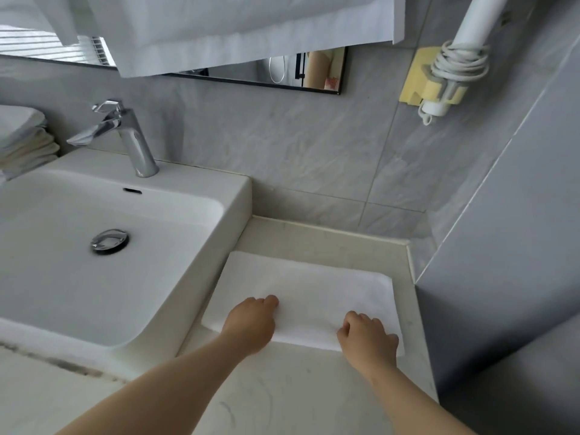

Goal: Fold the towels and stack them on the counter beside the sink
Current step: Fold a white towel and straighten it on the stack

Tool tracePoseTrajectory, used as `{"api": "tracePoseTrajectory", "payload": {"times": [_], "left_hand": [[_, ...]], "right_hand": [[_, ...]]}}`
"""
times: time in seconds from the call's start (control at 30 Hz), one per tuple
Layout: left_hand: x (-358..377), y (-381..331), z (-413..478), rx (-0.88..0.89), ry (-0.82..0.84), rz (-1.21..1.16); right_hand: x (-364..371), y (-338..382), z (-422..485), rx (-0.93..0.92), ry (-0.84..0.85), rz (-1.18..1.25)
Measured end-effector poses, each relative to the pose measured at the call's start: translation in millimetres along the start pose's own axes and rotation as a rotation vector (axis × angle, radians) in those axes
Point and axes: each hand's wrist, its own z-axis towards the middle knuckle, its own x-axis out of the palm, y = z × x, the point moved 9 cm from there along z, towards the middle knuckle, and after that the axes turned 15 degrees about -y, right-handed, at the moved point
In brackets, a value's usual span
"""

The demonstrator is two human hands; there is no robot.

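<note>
Bench: the pale bench [282, 390] fills the lower middle of the frame, and your forearms cross it.
Left hand: your left hand [251, 321] sits on the near left part of the towel with its fingers curled under. You cannot tell whether it pinches cloth or only presses.
Right hand: your right hand [367, 335] is at the near right edge, curled in the same way, and its grip is just as unclear.
Towel: the white towel [307, 287] lies flat as a folded rectangle on the bench, just right of the sink.
Step in hand: this looks like setting down or squaring a folded towel as the bottom of the stack.
Next move: probably let go cleanly without dragging the near edge, then fetch another towel.
Sink: the sink [241, 189] takes up the left of the frame, with the tap [131, 142] behind it.
Far left: a pile of cloths [25, 136] sits at the left edge beyond the sink.
Top: hanging towels [219, 26] drape across the top of the frame, likely the ones left to fold.
</note>
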Motion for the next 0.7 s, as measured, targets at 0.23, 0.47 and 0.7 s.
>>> {"api": "tracePoseTrajectory", "payload": {"times": [0.23,0.47,0.7], "left_hand": [[5,16,-41,-0.070,0.001,-0.074],[-1,54,-51,-0.457,-0.174,-0.507],[-11,83,-61,-0.498,-0.227,-0.132]], "right_hand": [[6,-8,-36,0.035,0.014,-0.072],[7,-17,-43,0.100,-0.060,-0.023],[9,-23,-48,0.142,-0.130,-0.145]]}}
